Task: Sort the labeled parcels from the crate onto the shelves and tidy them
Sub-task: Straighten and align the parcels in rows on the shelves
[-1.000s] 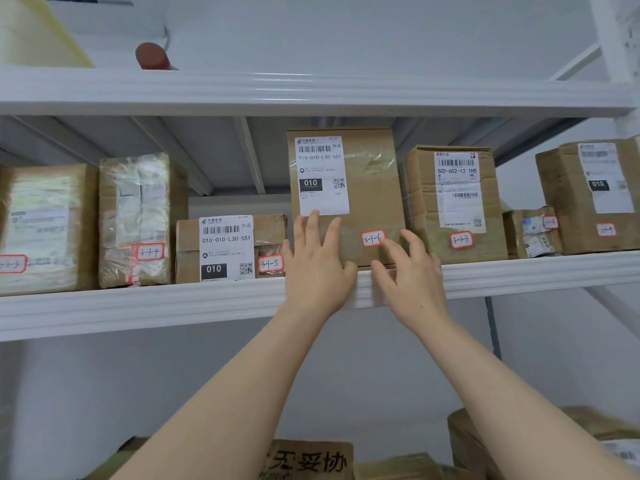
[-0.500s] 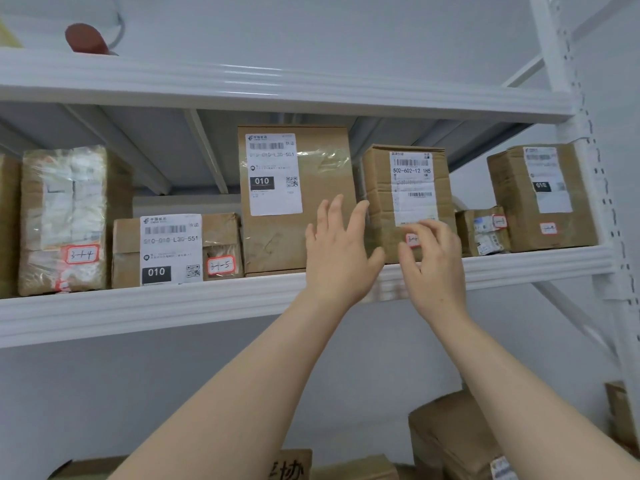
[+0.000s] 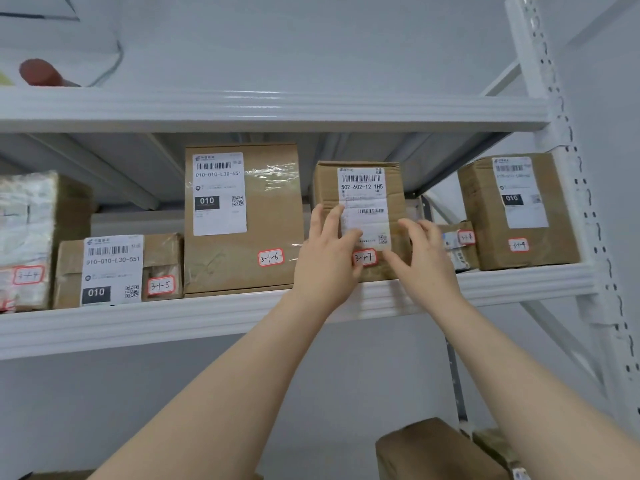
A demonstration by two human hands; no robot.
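A brown parcel tagged 3-1-7 (image 3: 363, 181) stands on the middle shelf (image 3: 173, 317), right of the taller parcel tagged 3-1-6 (image 3: 242, 220). My left hand (image 3: 325, 261) lies flat on its front left with fingers spread over the white label. My right hand (image 3: 424, 258) touches its front right edge, fingers apart and slightly curled. Neither hand encloses the parcel. Further left sit parcels 3-1-5 (image 3: 114, 268) and 3-1-4 (image 3: 27, 237). To the right are a small parcel 3-1-8 (image 3: 457, 244), partly hidden by my right hand, and parcel 3-1-9 (image 3: 519, 209).
The upper shelf (image 3: 277, 109) hangs just above the parcels, with a red cylinder (image 3: 38, 72) on it at the left. The white perforated upright (image 3: 561, 133) closes the shelf on the right. Brown boxes (image 3: 433, 452) sit below at the lower right.
Both hands moved right from parcel 3-1-6 to parcel 3-1-7 and now rest on its front. The view has swung right with them.
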